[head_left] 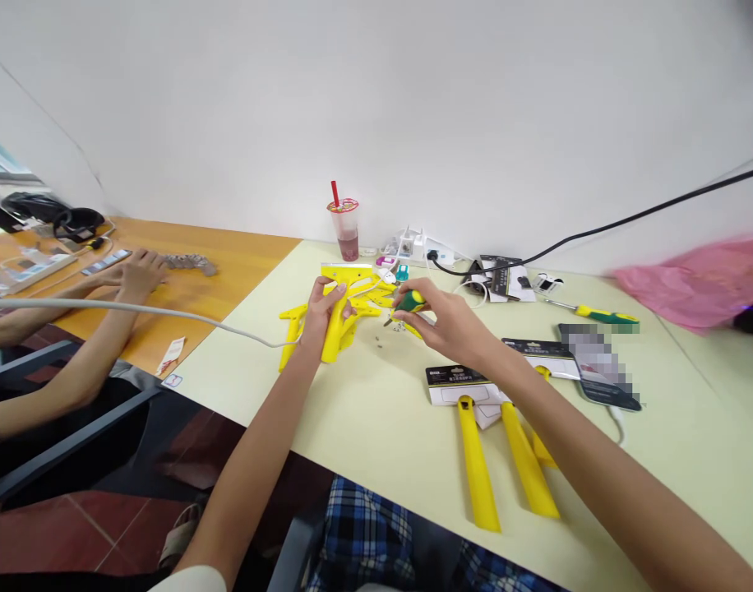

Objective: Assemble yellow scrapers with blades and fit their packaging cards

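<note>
my left hand (pixel 320 319) was wrapped around a yellow scraper (pixel 332 339), its wide end pointing away from me, above more yellow pieces (pixel 290 335) on the pale table (pixel 364 427). my right hand (pixel 438 316) gripped a green and yellow screwdriver (pixel 412 301), just beside small metal bits (pixel 399 327). near my right forearm (pixel 574 436) lay yellow handles (pixel 480 473) with black-and-white cards (pixel 458 376); a drink cup (pixel 348 234) with a red straw (pixel 334 194) stood near the wall (pixel 228 107).

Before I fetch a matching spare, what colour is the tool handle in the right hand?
The handle is green with yellow, best seen in the head view.
</note>
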### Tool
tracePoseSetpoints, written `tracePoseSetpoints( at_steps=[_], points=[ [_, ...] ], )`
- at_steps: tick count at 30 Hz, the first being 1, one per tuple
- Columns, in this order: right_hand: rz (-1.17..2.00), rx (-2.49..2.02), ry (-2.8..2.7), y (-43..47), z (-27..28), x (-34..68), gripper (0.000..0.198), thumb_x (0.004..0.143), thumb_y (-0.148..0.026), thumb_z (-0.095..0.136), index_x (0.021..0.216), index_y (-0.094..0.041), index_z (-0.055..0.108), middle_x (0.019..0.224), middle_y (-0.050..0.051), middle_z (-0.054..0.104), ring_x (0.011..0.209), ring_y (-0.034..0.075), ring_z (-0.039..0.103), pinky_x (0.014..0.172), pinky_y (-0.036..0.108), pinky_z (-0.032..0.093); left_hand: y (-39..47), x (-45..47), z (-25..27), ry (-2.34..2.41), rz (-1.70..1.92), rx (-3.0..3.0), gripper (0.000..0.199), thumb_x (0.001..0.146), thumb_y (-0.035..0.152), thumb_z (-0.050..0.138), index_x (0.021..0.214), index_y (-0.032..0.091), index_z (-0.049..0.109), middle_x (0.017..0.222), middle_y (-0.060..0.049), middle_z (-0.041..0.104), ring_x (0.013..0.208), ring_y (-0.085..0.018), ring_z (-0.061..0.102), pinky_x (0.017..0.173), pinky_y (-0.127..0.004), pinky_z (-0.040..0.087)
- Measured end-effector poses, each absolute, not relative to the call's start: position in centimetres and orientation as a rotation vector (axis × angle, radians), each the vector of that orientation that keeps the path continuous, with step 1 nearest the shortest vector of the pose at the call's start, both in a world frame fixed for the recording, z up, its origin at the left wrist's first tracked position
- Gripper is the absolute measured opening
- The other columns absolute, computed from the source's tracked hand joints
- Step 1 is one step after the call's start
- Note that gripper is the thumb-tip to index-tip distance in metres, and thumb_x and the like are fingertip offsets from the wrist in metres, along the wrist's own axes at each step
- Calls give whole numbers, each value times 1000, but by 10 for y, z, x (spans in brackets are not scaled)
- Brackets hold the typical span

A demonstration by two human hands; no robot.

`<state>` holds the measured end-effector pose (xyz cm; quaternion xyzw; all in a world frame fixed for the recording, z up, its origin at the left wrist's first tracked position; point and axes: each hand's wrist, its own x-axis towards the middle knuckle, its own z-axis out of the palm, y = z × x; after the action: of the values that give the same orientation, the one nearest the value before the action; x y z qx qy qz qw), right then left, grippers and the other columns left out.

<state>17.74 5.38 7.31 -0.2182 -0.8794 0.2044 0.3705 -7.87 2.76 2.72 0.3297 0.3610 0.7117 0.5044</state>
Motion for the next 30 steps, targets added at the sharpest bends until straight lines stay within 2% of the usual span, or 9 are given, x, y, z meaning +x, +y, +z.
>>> tracePoseSetpoints(
  at_steps=[4,11,15,20,27,30],
  points=[
    [743,-617,-2230,64,49,175,26,106,-42,64,126,-29,53,117,8,80,98,29,81,88,46,66,26,-84,28,796,1707,813,52,71,30,95,103,28,54,92,7,75,46,-4,53,62,-26,54],
    [752,-609,-2274,60,40,167,24,106,-44,64,121,-29,54,113,8,81,93,27,81,87,46,65,23,-82,28,822,1639,884,53,71,34,96,103,28,54,92,7,75,46,-6,55,65,-30,58],
    [770,-600,-2307,58,38,164,21,106,-43,65,119,-29,55,119,8,80,91,28,83,87,47,65,23,-81,28,836,1641,894,54,72,35,95,104,28,53,89,7,74,46,-7,55,66,-30,57],
    [739,-581,-2325,57,37,164,22,106,-43,65,120,-29,56,121,9,80,91,28,83,87,48,66,23,-82,28,842,1647,870,55,70,34,96,104,28,53,88,8,73,47,-6,56,68,-30,58],
    [604,-546,-2303,56,58,174,28,107,-45,66,127,-28,56,120,9,80,95,26,81,90,46,67,26,-80,26,873,1597,846,55,73,36,96,104,27,52,87,7,70,51,-7,60,60,-25,51],
    [565,-505,-2237,55,75,183,28,106,-45,68,126,-29,58,119,7,79,94,25,80,88,44,68,26,-76,25,864,1568,820,54,74,35,96,104,27,52,93,7,71,52,-6,60,61,-24,51]
  ],
)
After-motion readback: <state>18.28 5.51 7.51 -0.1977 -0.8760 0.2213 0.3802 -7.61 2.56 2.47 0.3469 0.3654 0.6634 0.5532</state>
